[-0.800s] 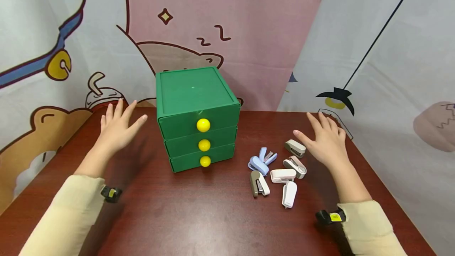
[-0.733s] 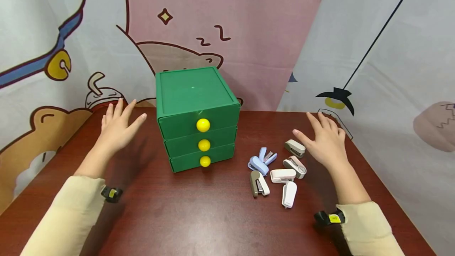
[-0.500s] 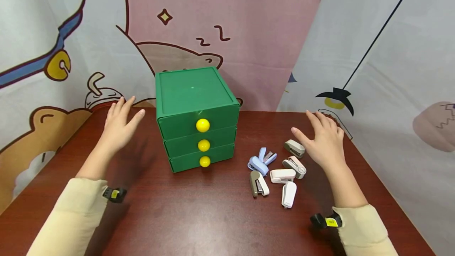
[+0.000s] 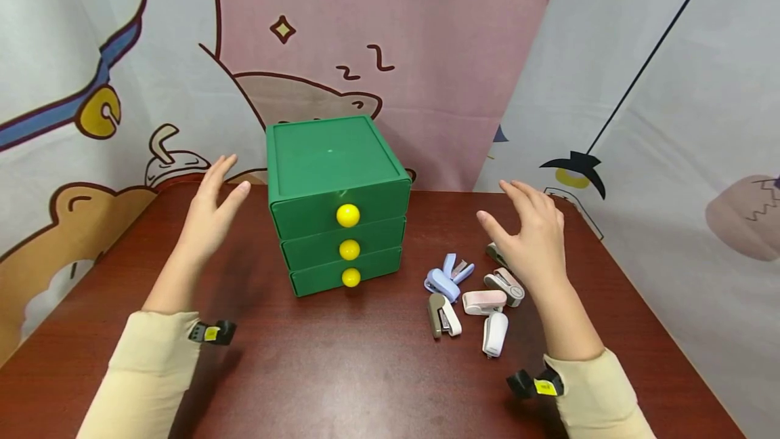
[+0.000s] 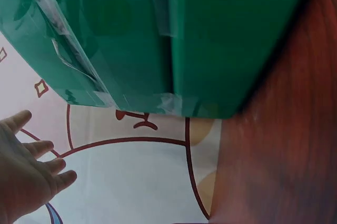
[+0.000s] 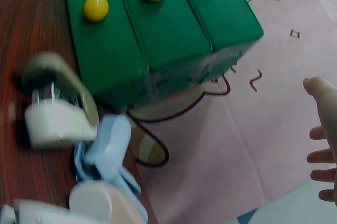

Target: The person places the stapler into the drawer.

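Observation:
My left hand (image 4: 210, 212) hovers above the table left of the green three-drawer box (image 4: 332, 154), fingers extended and holding nothing. Its open palm side also shows in the left wrist view. Over the right side, my right hand (image 4: 536, 242) is raised with straight, spread fingers, also holding nothing. It partly covers a grey-green stapler (image 4: 494, 253). Near it lie a pink-and-white stapler (image 4: 506, 286), a pale pink stapler (image 4: 483, 301), a white stapler (image 4: 495, 334), a brown-and-white stapler (image 4: 437, 315) and light blue stapling pieces (image 4: 443, 284). All three drawers are closed.
Yellow round knobs (image 4: 348, 215) project from the drawer fronts. The box stands toward the back of the dark red-brown table (image 4: 341, 371). A cartoon-printed curtain (image 4: 451, 73) hangs behind and beside the table. Clear tape (image 5: 168, 8) shows on the box's side.
Both hands have moved inward: the left toward the box with its fingers drawn closer together, the right leftward over the grey-green stapler. Box and staplers stay put.

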